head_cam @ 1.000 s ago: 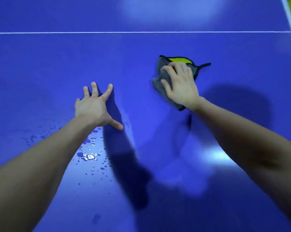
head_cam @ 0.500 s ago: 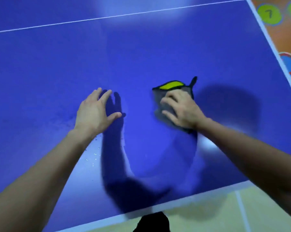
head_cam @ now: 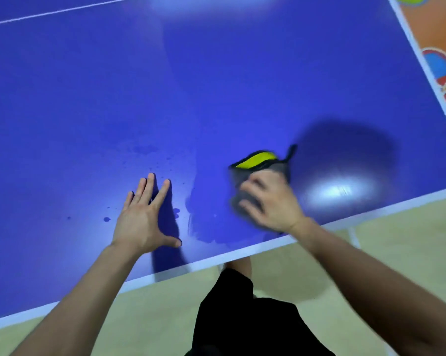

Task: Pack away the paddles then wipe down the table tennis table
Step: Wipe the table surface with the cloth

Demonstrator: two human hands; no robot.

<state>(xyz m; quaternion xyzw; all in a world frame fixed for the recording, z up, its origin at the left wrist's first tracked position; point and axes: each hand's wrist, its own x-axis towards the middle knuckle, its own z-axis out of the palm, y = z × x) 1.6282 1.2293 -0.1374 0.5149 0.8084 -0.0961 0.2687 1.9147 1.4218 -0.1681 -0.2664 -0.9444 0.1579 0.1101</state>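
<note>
Table: A big blue table tennis table [head_cam: 88, 104] fills most of the view. Its near edge has a white stripe. The edge runs on a slant, low on the left and higher on the right.
Left hand: The left hand [head_cam: 142, 219] lies flat on the table top, close to the near edge and to the left of the cloth. Its fingers are straight and spread a little. The thumb sticks out to the side. It holds nothing.
Right hand: The right hand [head_cam: 270, 204] sits on top of the cloth, close to the near edge of the table. Its fingers are bent and grab the cloth, pushing it down on the table. The hand looks blurry.
Cloth: The cloth [head_cam: 257, 163] is grey with a black rim and a yellow patch. It lies bunched up on the table under the right hand, near the near edge and nearer the right side. The yellow part peeks out past the fingers. A small black loop sticks out at its far end.
Wet patch: A dark wet patch [head_cam: 209, 222] shows on the table between the two hands. It reaches almost to the near edge.
Drops: A few small dark drops [head_cam: 106, 219] sit on the table just beside the left hand.
White line: A thin white line [head_cam: 62, 11] crosses the far part of the table.
Floor: A pale floor [head_cam: 396, 242] shows below the near edge.
Mat: An orange mat [head_cam: 432, 27] with coloured shapes lies past the right edge of the table.
Person: Black clothes [head_cam: 247, 325] show low in the middle, and both arms are bare.
</note>
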